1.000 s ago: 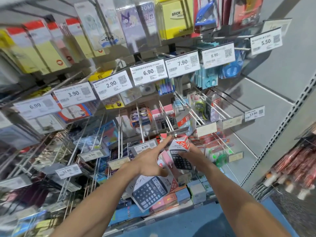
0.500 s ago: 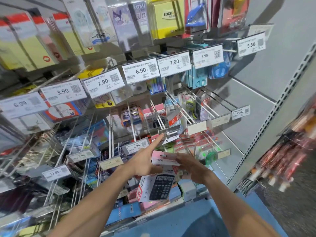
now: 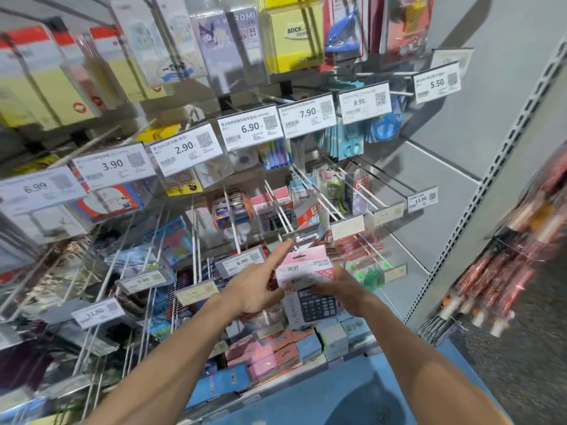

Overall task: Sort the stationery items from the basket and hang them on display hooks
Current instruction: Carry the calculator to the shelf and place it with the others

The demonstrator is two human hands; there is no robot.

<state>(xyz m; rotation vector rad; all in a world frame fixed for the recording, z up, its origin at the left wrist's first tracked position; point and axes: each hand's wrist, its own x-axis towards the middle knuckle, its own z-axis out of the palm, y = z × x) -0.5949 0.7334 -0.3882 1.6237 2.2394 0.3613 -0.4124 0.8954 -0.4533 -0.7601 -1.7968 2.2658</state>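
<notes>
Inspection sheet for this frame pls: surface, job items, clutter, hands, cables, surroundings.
Surface: grey slatted back panel carrying white wire display hooks.
Job's things: pink-topped carded calculator pack held up at a hook end; basket nothing seen.
Clutter: small pink and blue boxes stacked below the hooks; white price tags on hook ends.
Grippers: right hand grips the pack; left hand, index finger stretched toward the hook end, grip unclear.
Cables: nothing seen.
Surroundings: dark speckled floor; blurred rack of red packs at right.
</notes>
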